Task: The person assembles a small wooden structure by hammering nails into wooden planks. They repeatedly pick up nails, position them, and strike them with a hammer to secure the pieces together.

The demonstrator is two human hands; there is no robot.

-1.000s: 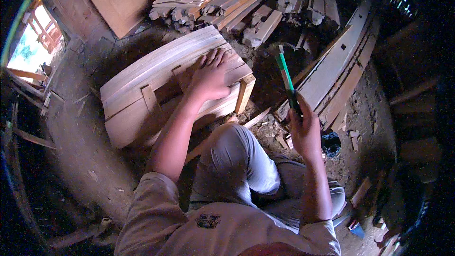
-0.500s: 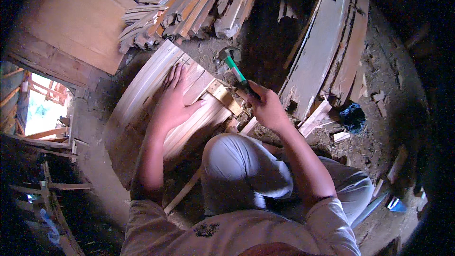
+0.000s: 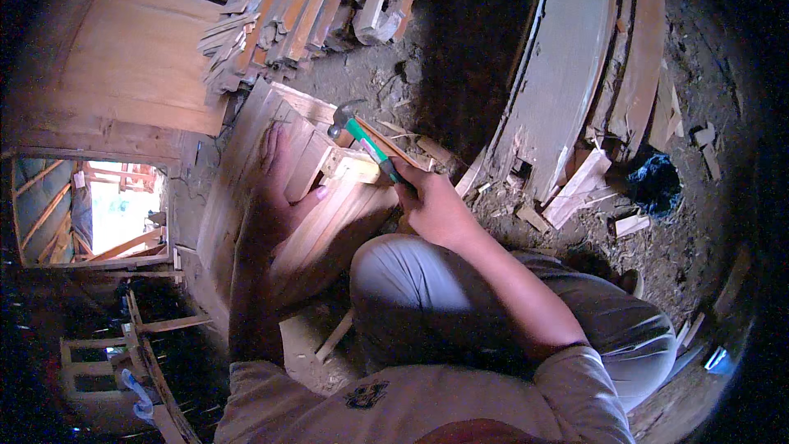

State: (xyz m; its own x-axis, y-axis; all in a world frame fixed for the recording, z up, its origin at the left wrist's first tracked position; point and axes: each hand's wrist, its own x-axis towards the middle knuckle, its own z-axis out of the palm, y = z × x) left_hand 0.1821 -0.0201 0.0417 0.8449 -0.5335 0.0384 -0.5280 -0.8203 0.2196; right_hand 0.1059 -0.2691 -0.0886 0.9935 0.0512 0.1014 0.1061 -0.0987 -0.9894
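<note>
Wooden box (image 3: 329,234): built of pale boards, located just beyond and to the left of the bent knee (image 3: 394,271)
Left hand (image 3: 283,189): laid on the box boards, fingers and thumb spread apart, partly in shadow
Right hand (image 3: 431,201): clamped around the dark grip of the green-shafted hammer (image 3: 368,141)
Hammer head (image 3: 343,119): metal, clawed, held at the right-hand end of the box — contact cannot be told
Surroundings: lumber (image 3: 308,16) is stacked beyond the box — long planks (image 3: 567,82) are laid to the right
</note>
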